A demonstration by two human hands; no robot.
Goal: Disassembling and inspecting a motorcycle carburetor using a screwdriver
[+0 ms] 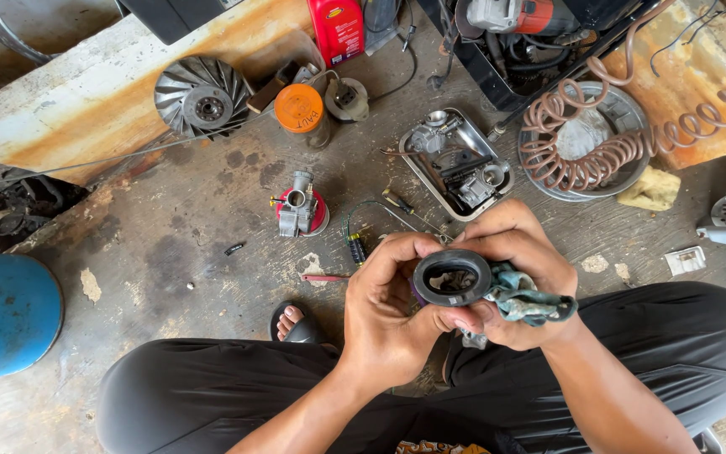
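Both hands meet over the lap of a person seated on a stained concrete floor (203, 219). The left hand (392, 307) is curled closed around the lower edge of a black rubber ring (452, 277), thumb and fingers pinching its rim. The right hand (518, 269) is closed on the ring's far side and also clutches a crumpled grey-green rag (531, 298) just beside it. The ring thus sits between the two hands, held above the knees.

Likely hazards, judged from this pose: the ring is gripped only at its rim, so a slip could drop it onto the gritty floor and soil it; the rag bunched against it could snag or leave lint inside the opening. A bare foot in a sandal (296, 324) rests near a small red tool (325, 277) and scattered small parts, which could be kicked or stepped on.

Farther out stand a carburettor on a red cup (300, 206), a metal tray (430, 181) of parts, an orange-lidded jar (300, 109), a finned fan wheel (202, 97) and a coiled air hose (598, 139).

Hard to make out: the ring's inner face, which is shadowed, and the right palm behind the rag. A blue drum (6, 315) is cut off at the left edge.
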